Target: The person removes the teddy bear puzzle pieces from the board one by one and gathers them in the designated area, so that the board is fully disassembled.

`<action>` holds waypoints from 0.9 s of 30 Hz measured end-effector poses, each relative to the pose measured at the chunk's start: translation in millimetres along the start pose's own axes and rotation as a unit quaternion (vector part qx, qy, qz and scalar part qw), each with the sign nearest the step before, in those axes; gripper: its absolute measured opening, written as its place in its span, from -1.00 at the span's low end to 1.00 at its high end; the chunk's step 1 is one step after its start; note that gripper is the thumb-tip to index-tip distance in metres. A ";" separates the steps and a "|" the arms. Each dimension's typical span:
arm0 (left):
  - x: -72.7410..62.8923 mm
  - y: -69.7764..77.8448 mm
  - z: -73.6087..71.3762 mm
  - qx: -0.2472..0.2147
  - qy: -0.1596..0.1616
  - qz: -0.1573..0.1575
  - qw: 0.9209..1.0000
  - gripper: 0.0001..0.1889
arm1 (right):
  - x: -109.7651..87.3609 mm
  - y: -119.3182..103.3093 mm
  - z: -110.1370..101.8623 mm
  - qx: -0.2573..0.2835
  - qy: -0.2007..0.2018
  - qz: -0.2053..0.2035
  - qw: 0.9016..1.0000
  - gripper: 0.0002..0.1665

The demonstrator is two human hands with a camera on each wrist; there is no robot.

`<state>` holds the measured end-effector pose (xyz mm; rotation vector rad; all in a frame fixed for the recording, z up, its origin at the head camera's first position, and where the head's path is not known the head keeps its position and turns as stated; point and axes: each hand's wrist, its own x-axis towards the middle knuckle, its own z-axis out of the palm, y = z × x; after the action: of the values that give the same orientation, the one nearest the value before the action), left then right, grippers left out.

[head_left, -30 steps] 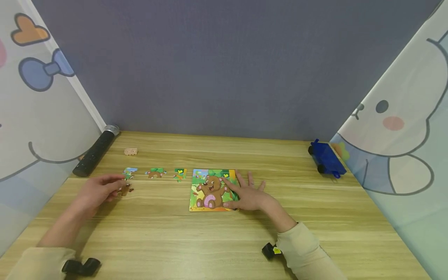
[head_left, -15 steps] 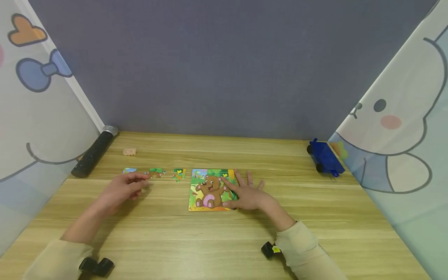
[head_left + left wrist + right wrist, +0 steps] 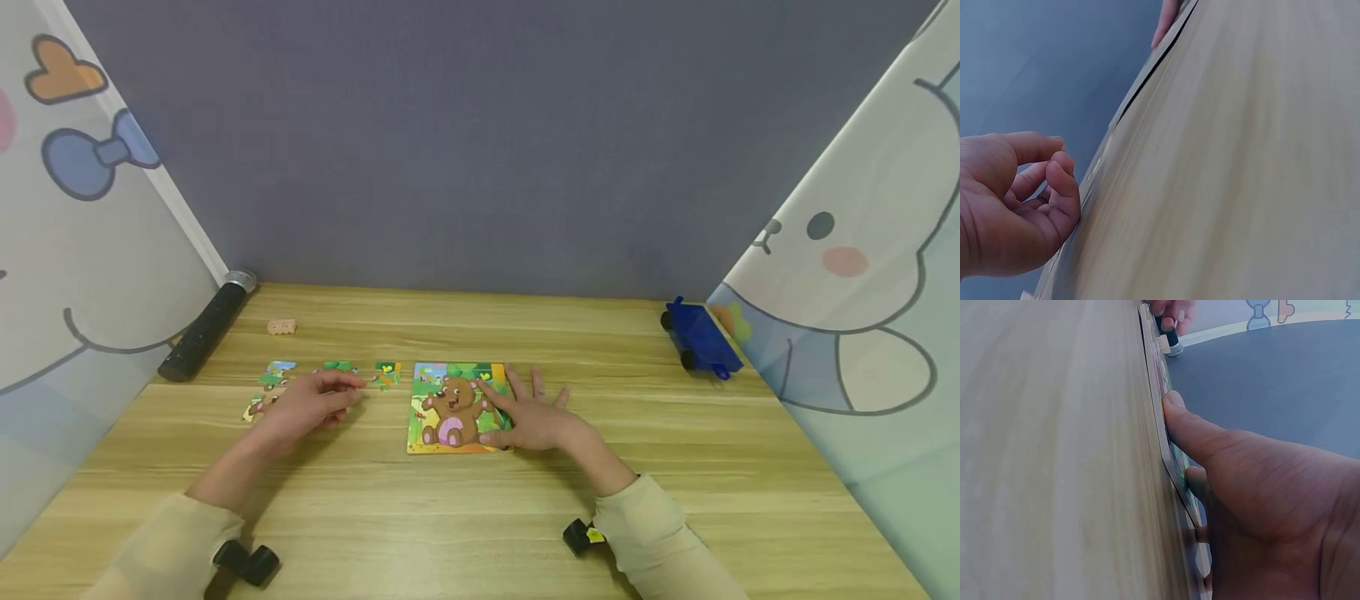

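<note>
Resting the right hand [image 3: 528, 418], spread, on the bear board [image 3: 452, 408]! Holding the left hand [image 3: 313, 406] curled by the puzzle pieces [image 3: 387, 374], can't tell whether pinching one.

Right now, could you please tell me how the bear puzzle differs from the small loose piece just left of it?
The bear puzzle is square and larger than the loose piece. The bear puzzle shows a brown bear; the loose piece, a yellow figure on green. The right grip touches the bear puzzle, whereas the loose piece lies uncovered. Both rest on the table.
</note>
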<state>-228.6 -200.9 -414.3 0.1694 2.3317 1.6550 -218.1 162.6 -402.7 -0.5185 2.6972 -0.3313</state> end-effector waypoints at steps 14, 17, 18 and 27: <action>20.8 15.8 46.6 -0.025 -0.046 0.009 0.999 -0.67 | 0.3 0.3 0.9 -0.002 0.002 0.004 1.000 0.07; 25.1 16.9 54.2 -0.034 -0.055 0.008 0.998 -0.68 | 0.1 0.7 1.2 -0.004 0.001 0.005 1.000 0.06; 26.4 17.4 56.9 -0.038 -0.057 0.008 0.998 -0.69 | 0.1 0.8 1.3 -0.003 0.002 0.005 1.000 0.06; 33.0 24.2 78.9 -0.071 -0.080 0.004 0.994 -0.72 | 0.9 0.9 1.6 -0.004 -0.002 0.006 1.000 0.05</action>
<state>-238.8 -112.9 -420.9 0.2729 2.0910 1.7353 -218.5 162.9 -404.7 -0.5047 2.6971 -0.3169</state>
